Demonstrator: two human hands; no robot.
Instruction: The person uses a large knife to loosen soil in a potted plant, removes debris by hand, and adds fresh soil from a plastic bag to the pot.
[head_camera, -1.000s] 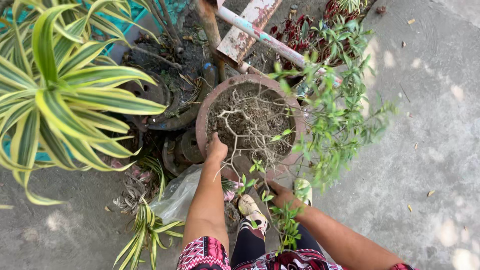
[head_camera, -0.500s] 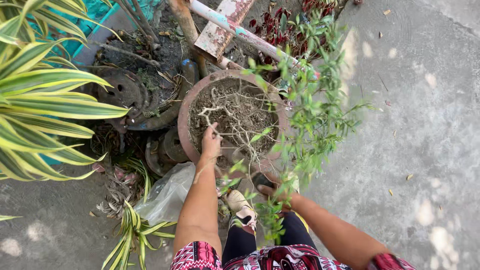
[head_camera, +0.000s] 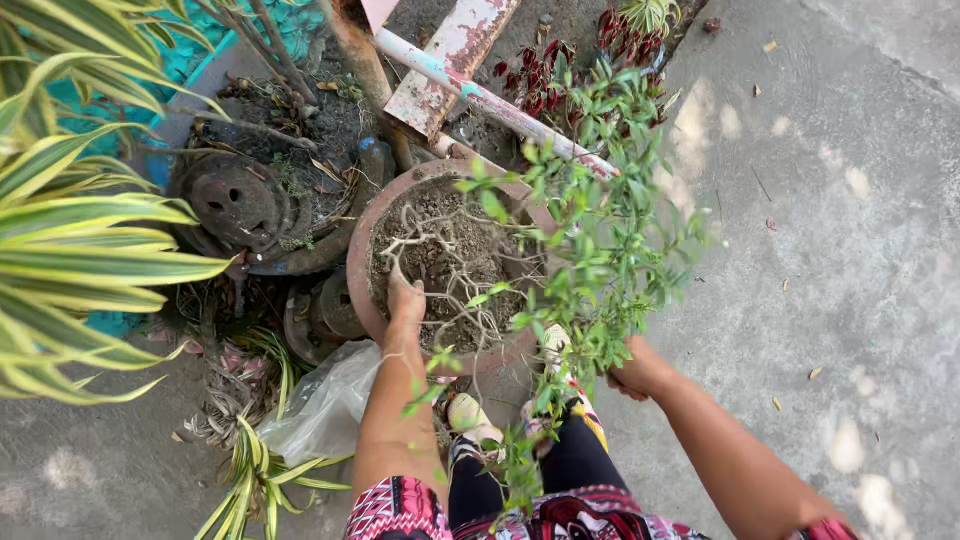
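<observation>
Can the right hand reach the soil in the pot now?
Probably not directly: the right hand holds leafy stems outside the pot, and that foliage hangs between it and the soil.

Two bare hands show: the left hand (head_camera: 405, 300) and the right hand (head_camera: 632, 372). There is one round clay pot (head_camera: 362, 270) of soil with pale bare roots, one leafy green plant (head_camera: 600, 250), one crumpled clear plastic bag (head_camera: 325, 405), one upturned dark pot (head_camera: 235, 205), one pale pipe (head_camera: 480, 95) and one red-leaved plant (head_camera: 540, 75).
</observation>
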